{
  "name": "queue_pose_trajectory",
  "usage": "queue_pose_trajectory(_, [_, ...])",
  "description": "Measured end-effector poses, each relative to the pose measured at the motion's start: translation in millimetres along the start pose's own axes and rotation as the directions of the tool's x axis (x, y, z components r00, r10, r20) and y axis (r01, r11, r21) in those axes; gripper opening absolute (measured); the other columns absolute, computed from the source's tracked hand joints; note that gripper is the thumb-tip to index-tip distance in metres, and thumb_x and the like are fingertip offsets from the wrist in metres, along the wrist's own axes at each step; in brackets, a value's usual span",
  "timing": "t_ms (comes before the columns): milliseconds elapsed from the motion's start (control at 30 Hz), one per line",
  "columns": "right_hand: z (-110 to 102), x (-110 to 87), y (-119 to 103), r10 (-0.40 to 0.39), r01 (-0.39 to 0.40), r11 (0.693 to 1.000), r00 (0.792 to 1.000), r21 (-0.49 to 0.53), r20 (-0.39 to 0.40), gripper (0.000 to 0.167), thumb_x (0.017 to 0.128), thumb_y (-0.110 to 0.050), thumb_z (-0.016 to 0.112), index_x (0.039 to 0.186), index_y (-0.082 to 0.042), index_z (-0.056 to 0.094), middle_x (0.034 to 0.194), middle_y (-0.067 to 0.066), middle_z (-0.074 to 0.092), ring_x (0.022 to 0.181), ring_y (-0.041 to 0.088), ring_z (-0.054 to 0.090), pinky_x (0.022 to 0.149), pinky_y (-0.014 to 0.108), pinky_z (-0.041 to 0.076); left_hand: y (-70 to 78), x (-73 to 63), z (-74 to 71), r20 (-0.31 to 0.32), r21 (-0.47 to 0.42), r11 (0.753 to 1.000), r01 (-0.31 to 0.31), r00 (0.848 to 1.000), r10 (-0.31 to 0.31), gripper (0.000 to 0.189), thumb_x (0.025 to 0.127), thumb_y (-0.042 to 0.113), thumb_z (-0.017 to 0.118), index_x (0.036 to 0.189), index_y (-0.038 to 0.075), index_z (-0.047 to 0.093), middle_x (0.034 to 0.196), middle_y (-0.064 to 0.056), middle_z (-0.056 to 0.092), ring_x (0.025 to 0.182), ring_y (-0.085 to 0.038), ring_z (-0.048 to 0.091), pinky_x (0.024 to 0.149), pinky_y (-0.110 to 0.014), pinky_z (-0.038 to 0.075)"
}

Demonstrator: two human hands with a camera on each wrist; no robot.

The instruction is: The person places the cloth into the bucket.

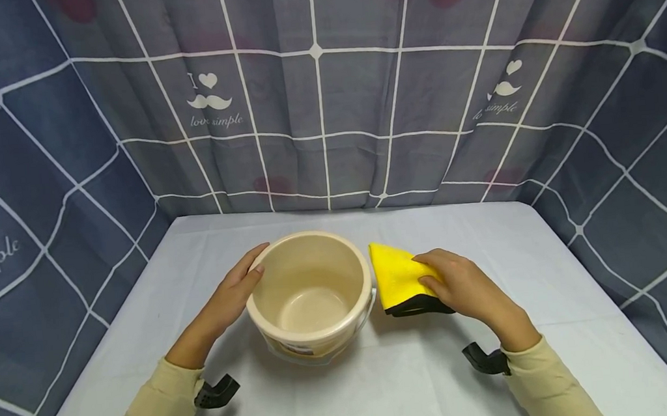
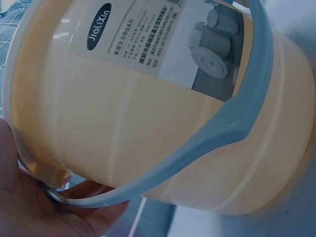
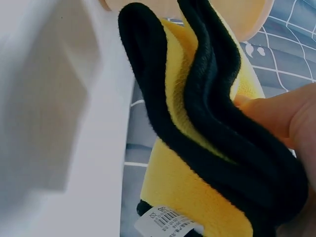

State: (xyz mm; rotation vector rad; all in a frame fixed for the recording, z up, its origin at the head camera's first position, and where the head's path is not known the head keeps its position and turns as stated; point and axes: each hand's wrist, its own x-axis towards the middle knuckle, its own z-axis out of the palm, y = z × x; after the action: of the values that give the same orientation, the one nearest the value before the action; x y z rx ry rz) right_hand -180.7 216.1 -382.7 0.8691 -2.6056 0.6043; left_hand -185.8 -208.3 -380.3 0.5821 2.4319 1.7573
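Observation:
A cream plastic bucket (image 1: pixel 310 288) stands on the white table with its opening toward the head camera. My left hand (image 1: pixel 232 301) grips its left rim, the thumb over the edge and the fingers along the outside. In the left wrist view, the bucket's pale handle (image 2: pixel 217 131) hangs against the labelled side (image 2: pixel 143 44), its end by my fingers. Just right of the bucket, my right hand (image 1: pixel 463 286) pinches a folded yellow cloth (image 1: pixel 400 274) with black edging above the table. The right wrist view shows the folded layers and a white tag (image 3: pixel 168 222) on the cloth.
The white table (image 1: pixel 349 403) has a plain cover. Grey-blue grid-patterned curtains (image 1: pixel 354 95) hang behind it and on both sides. Black wrist mounts (image 1: pixel 215 392) sit on both sleeves.

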Motion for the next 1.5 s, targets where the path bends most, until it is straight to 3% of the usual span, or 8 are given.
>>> queue_pose_trajectory(300, [0.3,2.9,3.0,-0.095,0.096,0.995,0.989,0.004,-0.115,0.035,0.085,0.001,0.079,0.118,0.002,0.068,0.11,0.01,0.07,0.099,0.027,0.067,0.085,0.045,0.056,-0.7,2.0,-0.2,-0.003,0.003,1.0,0.007,1.0,-0.007,0.052,0.112,0.023,0.036,0.159,0.001,0.027,0.158,-0.023,0.035,0.14,-0.037,0.039,0.099,-0.011,0.035])
queue_pose_trajectory(533, [-1.2,3.7,2.3,-0.121,0.123,0.992,0.98,0.002,-0.161,0.036,0.084,0.004,0.078,0.119,0.003,0.068,0.109,0.009,0.069,0.099,0.026,0.066,0.084,0.044,0.056,-2.1,1.2,0.3,0.002,-0.005,1.0,0.011,1.0,-0.011,0.053,0.112,0.024,0.036,0.159,0.001,0.026,0.158,-0.023,0.034,0.141,-0.037,0.038,0.099,-0.011,0.035])
queue_pose_trajectory(867, [-6.1,6.3,0.4,-0.12,0.121,0.993,0.974,-0.004,-0.191,0.038,0.084,0.006,0.077,0.121,0.004,0.067,0.112,0.01,0.069,0.101,0.027,0.065,0.086,0.045,0.055,-2.1,0.9,1.6,0.008,-0.016,1.0,0.01,1.0,-0.01,0.054,0.112,0.024,0.036,0.16,0.001,0.024,0.159,-0.023,0.033,0.141,-0.037,0.037,0.099,-0.012,0.035])
queue_pose_trajectory(1500, [-20.0,11.9,-8.8,-0.152,0.156,0.988,0.962,0.003,-0.227,0.042,0.082,0.009,0.078,0.122,0.002,0.067,0.114,0.008,0.069,0.102,0.023,0.064,0.087,0.036,0.05,-0.6,-0.3,-0.2,0.001,-0.013,1.0,0.012,1.0,-0.012,0.053,0.112,0.023,0.036,0.16,0.001,0.024,0.159,-0.022,0.033,0.14,-0.037,0.039,0.099,-0.013,0.037])
